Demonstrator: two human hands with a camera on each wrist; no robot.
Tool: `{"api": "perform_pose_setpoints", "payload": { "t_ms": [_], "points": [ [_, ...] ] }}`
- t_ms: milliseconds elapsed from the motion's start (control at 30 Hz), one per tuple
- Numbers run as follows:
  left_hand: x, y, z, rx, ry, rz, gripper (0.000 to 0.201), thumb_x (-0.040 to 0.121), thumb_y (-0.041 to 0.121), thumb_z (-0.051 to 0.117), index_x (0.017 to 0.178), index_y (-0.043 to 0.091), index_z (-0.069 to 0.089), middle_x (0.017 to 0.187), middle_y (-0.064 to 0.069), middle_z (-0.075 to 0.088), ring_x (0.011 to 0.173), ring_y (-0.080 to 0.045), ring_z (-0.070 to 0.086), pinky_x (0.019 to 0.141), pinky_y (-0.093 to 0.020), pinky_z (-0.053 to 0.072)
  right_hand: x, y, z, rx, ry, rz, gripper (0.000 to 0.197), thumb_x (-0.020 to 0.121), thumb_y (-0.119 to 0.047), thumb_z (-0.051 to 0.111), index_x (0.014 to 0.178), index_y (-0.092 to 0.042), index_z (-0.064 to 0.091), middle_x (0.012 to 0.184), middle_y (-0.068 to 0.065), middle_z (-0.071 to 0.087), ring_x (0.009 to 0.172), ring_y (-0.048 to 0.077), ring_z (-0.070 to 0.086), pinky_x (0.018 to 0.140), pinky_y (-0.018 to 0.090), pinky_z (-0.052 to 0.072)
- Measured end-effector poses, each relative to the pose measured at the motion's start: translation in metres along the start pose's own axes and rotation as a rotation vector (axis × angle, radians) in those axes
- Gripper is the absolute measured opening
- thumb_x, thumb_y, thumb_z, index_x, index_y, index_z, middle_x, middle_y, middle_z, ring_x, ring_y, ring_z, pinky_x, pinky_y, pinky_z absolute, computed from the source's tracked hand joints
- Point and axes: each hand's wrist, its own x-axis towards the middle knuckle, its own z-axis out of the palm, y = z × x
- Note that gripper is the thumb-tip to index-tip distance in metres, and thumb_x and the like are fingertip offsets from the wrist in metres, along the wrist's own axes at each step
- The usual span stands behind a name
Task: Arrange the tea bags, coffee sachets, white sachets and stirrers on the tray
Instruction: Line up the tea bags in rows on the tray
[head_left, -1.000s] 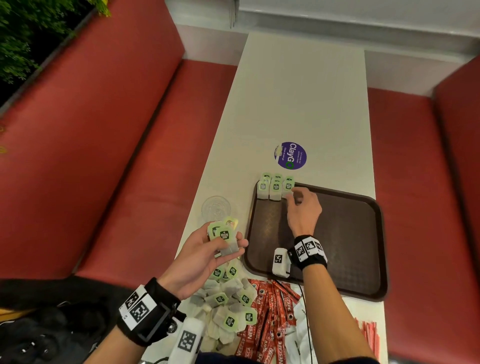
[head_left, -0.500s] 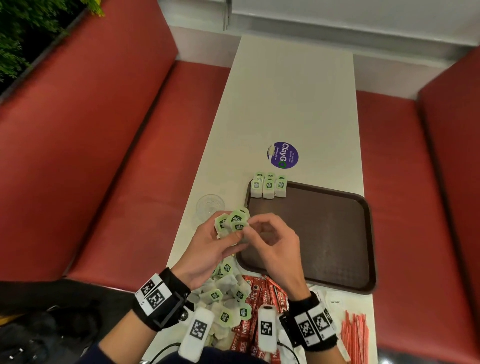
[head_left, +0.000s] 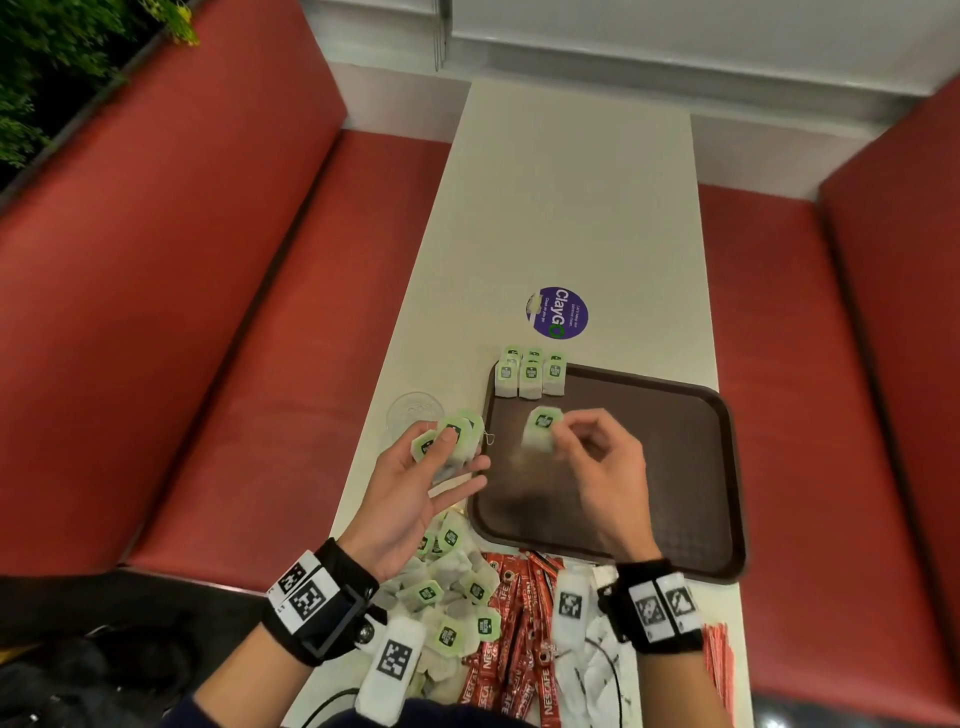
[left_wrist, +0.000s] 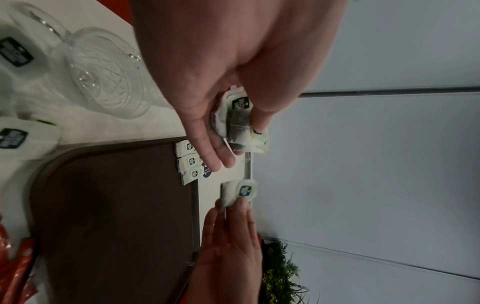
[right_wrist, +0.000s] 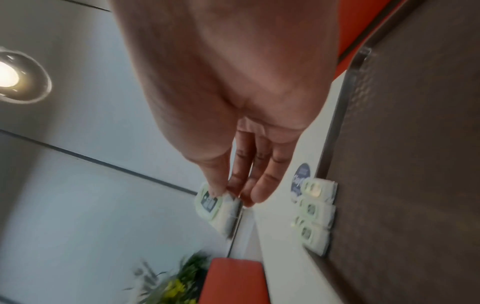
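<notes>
A brown tray (head_left: 675, 467) lies on the white table, with a row of green-tagged tea bags (head_left: 530, 375) leaning on its far left corner. My right hand (head_left: 597, 457) hovers over the tray's left part and pinches a single tea bag (head_left: 543, 428) by thumb and fingers; the same bag (right_wrist: 215, 207) shows in the right wrist view. My left hand (head_left: 436, 467), palm up beside the tray's left edge, holds a small bunch of tea bags (head_left: 452, 439) under the thumb, seen as a bunch (left_wrist: 239, 121) in the left wrist view.
A heap of tea bags (head_left: 447, 597), red coffee sachets (head_left: 514, 623), white sachets (head_left: 602, 670) and red stirrers (head_left: 719, 670) lies at the table's near end. A clear glass (head_left: 415, 413) stands left of the tray. A purple sticker (head_left: 560, 313) marks the table. Red benches flank both sides.
My right hand came back from the tea bag row to my left hand, took one tea bag from the bunch, and now carries it out over the tray.
</notes>
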Motion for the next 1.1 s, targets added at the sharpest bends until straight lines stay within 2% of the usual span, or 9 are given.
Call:
{"api": "perform_pose_setpoints", "payload": {
  "t_ms": [233, 367, 433, 500, 567, 600, 667, 733, 1100],
  "points": [
    [-0.001, -0.003, -0.012, 0.034, 0.037, 0.009, 0.019, 0.107, 0.02, 0.063, 0.12, 0.009, 0.057, 0.1, -0.023, 0.057, 0.12, -0.042, 0.073, 0.103, -0.05, 0.061, 0.1, 0.072, -0.009, -0.222, 0.139, 0.129, 0.01, 0.1, -0.02, 0.079, 0.104, -0.028, 0.075, 0.093, -0.006, 0.08, 0.087, 0.016, 0.078, 0.096, 0.048, 0.063],
    [-0.001, -0.002, -0.012, 0.044, 0.046, 0.018, 0.016, 0.108, 0.019, 0.062, 0.117, 0.007, 0.059, 0.089, -0.017, 0.067, 0.119, -0.041, 0.074, 0.103, -0.05, 0.061, 0.141, 0.105, 0.004, -0.346, 0.127, 0.13, 0.012, 0.097, -0.022, 0.078, 0.098, -0.032, 0.072, 0.085, -0.01, 0.077, 0.089, 0.019, 0.075, 0.104, 0.052, 0.055],
    [-0.001, -0.001, -0.012, 0.047, 0.047, 0.021, 0.017, 0.108, 0.02, 0.061, 0.118, 0.007, 0.058, 0.087, -0.015, 0.07, 0.119, -0.04, 0.074, 0.104, -0.05, 0.061, 0.151, 0.111, 0.011, -0.393, 0.12, 0.123, 0.009, 0.098, -0.02, 0.076, 0.102, -0.027, 0.072, 0.087, -0.009, 0.076, 0.097, 0.024, 0.071, 0.104, 0.041, 0.047],
    [0.0, 0.0, -0.013, 0.04, 0.057, 0.016, 0.017, 0.108, 0.019, 0.062, 0.119, 0.007, 0.058, 0.088, -0.016, 0.07, 0.119, -0.04, 0.074, 0.103, -0.05, 0.061, 0.154, 0.113, 0.016, -0.424, 0.133, 0.135, 0.007, 0.101, -0.018, 0.073, 0.108, -0.02, 0.073, 0.092, -0.004, 0.074, 0.107, 0.026, 0.064, 0.091, 0.025, 0.038],
    [0.001, -0.001, -0.014, 0.035, 0.062, 0.012, 0.017, 0.108, 0.019, 0.062, 0.119, 0.007, 0.058, 0.089, -0.018, 0.069, 0.119, -0.041, 0.074, 0.103, -0.049, 0.061, 0.155, 0.113, 0.019, -0.441, 0.158, 0.133, 0.009, 0.103, -0.015, 0.072, 0.112, -0.015, 0.072, 0.097, 0.001, 0.073, 0.105, 0.023, 0.063, 0.08, 0.008, 0.037],
    [0.002, -0.001, -0.014, 0.036, 0.062, 0.011, 0.017, 0.108, 0.019, 0.062, 0.119, 0.007, 0.058, 0.09, -0.018, 0.069, 0.12, -0.041, 0.074, 0.103, -0.049, 0.061, 0.154, 0.113, 0.02, -0.442, 0.172, 0.119, 0.01, 0.103, -0.014, 0.073, 0.112, -0.014, 0.071, 0.098, 0.002, 0.072, 0.102, 0.022, 0.065, 0.083, 0.005, 0.04],
    [0.002, -0.002, -0.015, 0.04, 0.06, 0.008, 0.018, 0.108, 0.02, 0.062, 0.12, 0.007, 0.058, 0.092, -0.019, 0.069, 0.12, -0.04, 0.074, 0.104, -0.05, 0.061, 0.155, 0.115, 0.022, -0.435, 0.204, 0.079, 0.013, 0.1, -0.013, 0.076, 0.109, -0.019, 0.067, 0.099, 0.002, 0.071, 0.094, 0.021, 0.069, 0.091, 0.025, 0.055],
    [0.003, -0.003, -0.017, 0.046, 0.057, 0.006, 0.018, 0.108, 0.02, 0.062, 0.12, 0.007, 0.058, 0.094, -0.021, 0.068, 0.12, -0.04, 0.074, 0.104, -0.05, 0.061, 0.154, 0.118, 0.023, -0.458, 0.222, 0.045, 0.019, 0.098, -0.014, 0.077, 0.108, -0.022, 0.063, 0.104, 0.003, 0.068, 0.088, 0.02, 0.068, 0.086, 0.035, 0.058],
    [0.002, -0.006, -0.021, 0.029, 0.071, -0.003, 0.02, 0.109, 0.02, 0.062, 0.123, 0.006, 0.058, 0.104, -0.03, 0.063, 0.119, -0.04, 0.074, 0.097, -0.045, 0.064, 0.152, 0.122, 0.031, -0.511, 0.144, 0.076, 0.035, 0.095, -0.023, 0.084, 0.123, -0.013, 0.067, 0.122, 0.008, 0.068, 0.101, 0.021, 0.067, 0.087, 0.027, 0.046]
  ]
}}
